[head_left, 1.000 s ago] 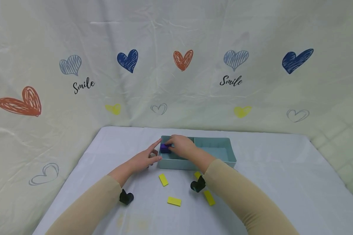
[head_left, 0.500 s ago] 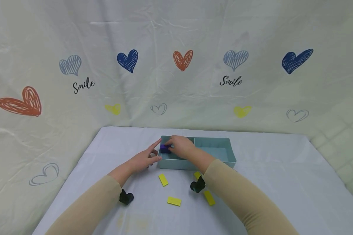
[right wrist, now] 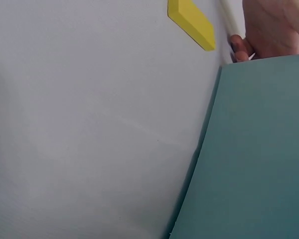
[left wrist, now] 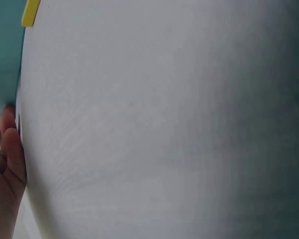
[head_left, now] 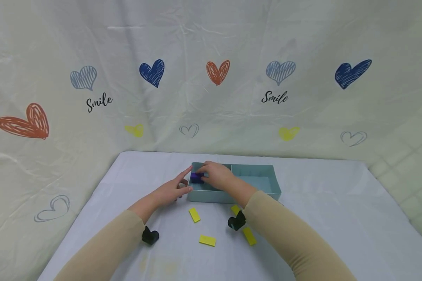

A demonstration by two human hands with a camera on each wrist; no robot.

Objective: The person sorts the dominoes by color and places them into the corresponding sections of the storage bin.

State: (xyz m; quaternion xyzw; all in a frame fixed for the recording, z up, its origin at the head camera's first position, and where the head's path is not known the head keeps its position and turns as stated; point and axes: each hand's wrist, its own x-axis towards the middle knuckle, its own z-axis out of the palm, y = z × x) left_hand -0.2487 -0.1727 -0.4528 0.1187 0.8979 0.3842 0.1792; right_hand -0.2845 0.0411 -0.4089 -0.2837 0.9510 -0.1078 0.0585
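A long pale teal box (head_left: 211, 196) with a divider stands at the back of the table. In its left compartment, against the left end, sits a dark purple block (head_left: 196, 177). My right hand (head_left: 216, 175) reaches in from the right and pinches the block between thumb and fingers; its fingertips are partly hidden. Outside the left end, my left hand (head_left: 168, 192) touches the box, index finger stretched to the far corner and thumb at the near one. In the left wrist view, curled fingers (left wrist: 12, 149) lie close to the box wall.
Several yellow blocks lie before the box: one (head_left: 194, 215) near its wall, one (head_left: 207, 240) closer in, one (head_left: 249, 236) beside the right sleeve, another (head_left: 235, 209) partly behind a black wrist-worn piece (head_left: 236, 221). A white cloth (head_left: 323, 210) covers the table.
Both hands stay in place at the box, and the purple block keeps its spot. The whole head view has shifted very slightly.
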